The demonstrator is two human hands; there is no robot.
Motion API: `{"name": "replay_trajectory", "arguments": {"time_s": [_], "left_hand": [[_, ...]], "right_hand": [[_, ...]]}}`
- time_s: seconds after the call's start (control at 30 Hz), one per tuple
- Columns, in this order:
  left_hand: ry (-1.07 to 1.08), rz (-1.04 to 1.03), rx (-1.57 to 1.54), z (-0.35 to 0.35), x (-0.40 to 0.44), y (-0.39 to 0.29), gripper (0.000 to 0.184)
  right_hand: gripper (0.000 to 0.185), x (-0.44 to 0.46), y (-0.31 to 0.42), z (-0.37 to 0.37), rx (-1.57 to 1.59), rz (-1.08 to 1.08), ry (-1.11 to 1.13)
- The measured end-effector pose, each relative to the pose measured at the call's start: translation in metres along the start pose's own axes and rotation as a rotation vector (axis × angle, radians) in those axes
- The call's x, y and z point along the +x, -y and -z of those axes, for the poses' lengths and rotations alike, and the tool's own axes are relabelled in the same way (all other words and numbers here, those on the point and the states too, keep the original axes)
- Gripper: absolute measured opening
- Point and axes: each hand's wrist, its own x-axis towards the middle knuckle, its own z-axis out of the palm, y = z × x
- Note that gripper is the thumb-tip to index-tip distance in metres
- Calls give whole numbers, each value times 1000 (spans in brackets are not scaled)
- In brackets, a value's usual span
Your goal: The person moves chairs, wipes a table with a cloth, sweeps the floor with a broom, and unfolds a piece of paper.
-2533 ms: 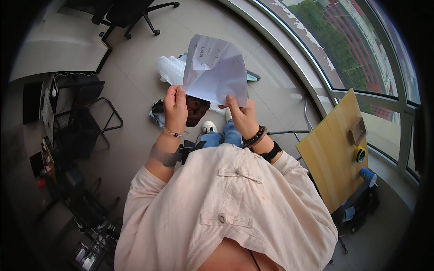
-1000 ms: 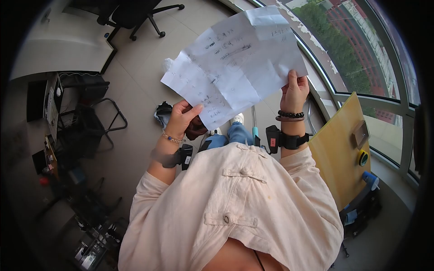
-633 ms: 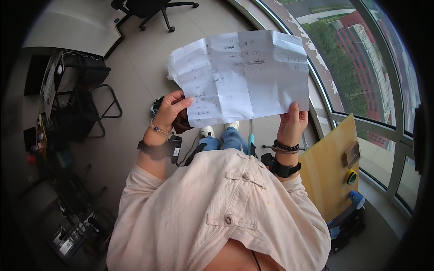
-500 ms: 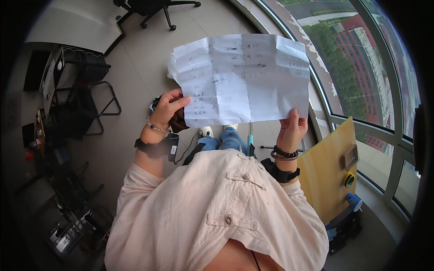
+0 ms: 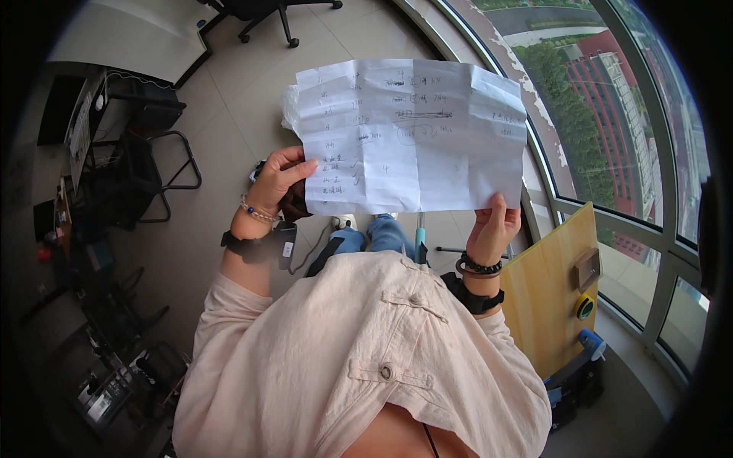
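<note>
A creased white sheet of paper with handwriting is spread out in front of me. My left hand pinches its lower left edge between thumb and fingers. At the lower right corner my right hand grips it, the thumb on the written side. Fold lines cross the sheet, and some written lines are crossed out. Behind its left edge shows a bit of white plastic. Something dark brown lies beneath, mostly hidden by my left hand and the paper.
A wooden board table at the right holds a yellow tape roll and a small brown box. Windows line the right side. Black chairs and desks stand at the left. A turquoise handle is near my feet.
The paper, earlier partly folded over and bent, has been opened out and levelled between my hands. My right hand has moved right and down from the middle. Both hands stay closed on the sheet.
</note>
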Motion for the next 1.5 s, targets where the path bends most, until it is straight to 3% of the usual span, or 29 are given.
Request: {"name": "replay_trajectory", "arguments": {"time_s": [0.63,0.83,0.9,0.93,1.0,1.1,1.2,1.3,1.37,1.4,1.47,1.5], "left_hand": [[27,29,-10,6,-4,-6,21],[15,11,32,11,-2,-3,21],[18,16,22,10,-2,-3,21],[17,17,22,11,-2,-3,21],[25,17,15,12,-2,-3,22],[-8,13,-5,15,-1,1,22],[-24,24,-29,15,1,3,22],[-81,12,-81,13,1,8,22],[-102,27,-84,13,0,8,22],[-120,41,-86,12,0,8,22],[-124,40,-90,10,0,8,23],[-129,38,-96,10,-1,8,23]], "right_hand": [[6,-10,2,7,-26,-5,60],[21,-7,-7,20,-86,-16,137],[39,-9,-2,16,-77,-22,177],[39,-9,-4,19,-77,-23,176],[54,-6,-13,29,35,-86,138],[57,-1,-36,43,20,-254,87],[40,2,-91,72,-545,-625,178],[51,-3,-115,84,-856,-1002,546],[70,-8,-121,82,-1108,-1074,661],[70,-10,-135,92,-1107,-1075,662],[80,-15,-176,122,-1396,-790,988],[80,-17,-183,126,-1396,-790,990]]}}
